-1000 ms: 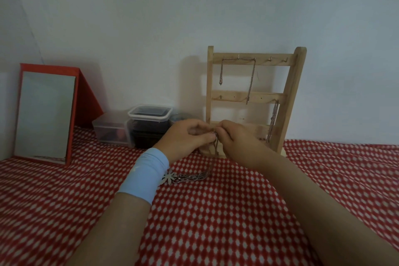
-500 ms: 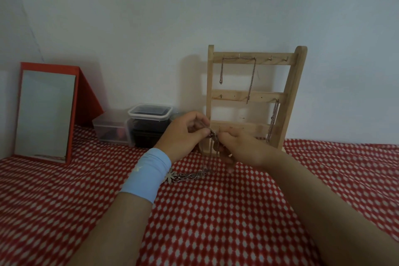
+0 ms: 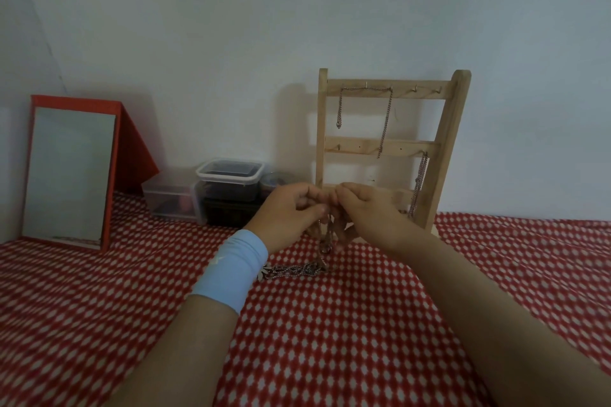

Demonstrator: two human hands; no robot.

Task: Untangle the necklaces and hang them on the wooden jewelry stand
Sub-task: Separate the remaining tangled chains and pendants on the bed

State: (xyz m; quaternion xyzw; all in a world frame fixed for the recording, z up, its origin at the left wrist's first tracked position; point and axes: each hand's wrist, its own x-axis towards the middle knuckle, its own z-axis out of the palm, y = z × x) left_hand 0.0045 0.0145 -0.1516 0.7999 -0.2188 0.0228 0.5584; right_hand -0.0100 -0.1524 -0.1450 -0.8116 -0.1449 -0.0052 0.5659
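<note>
Hands meet low in front of the stand. Left hand [image 3: 291, 211], fingers curled, pinches the tangled chain [image 3: 325, 236] at its upper end. Right hand [image 3: 373, 211] pinches the same chain just beside it, and the fingertips of the two hands are touching or nearly so. Which links each finger holds is too small to tell.

The chain drops from the pinch in a few strands, reaches the red-and-white cloth [image 3: 330, 324] and trails left. It ends at a pale flower pendant [image 3: 264, 272] next to the light blue wristband [image 3: 231, 271] on the left wrist.

Wooden jewelry stand [image 3: 443, 149] is directly behind the hands, upright against the wall.
- Top rail: first hung chain [image 3: 385, 122] draped across hooks, both ends hanging.
- Middle rail, right-end hook: second hung chain [image 3: 418, 185], hanging alongside the right upright.
- Two hooks at the right of the top rail look bare.

Progress (judgement): two chains are up and the held piece is not yet free. The snag appears to sit in the strands below the fingers. Cannot tell whether the held bundle is one necklace or several. Remaining: pick it apart, lift it, loop it on a free hook.

Periphery: red-framed mirror [image 3: 66, 172] at far left, with clear plastic boxes [image 3: 228, 182] between it and the stand.
</note>
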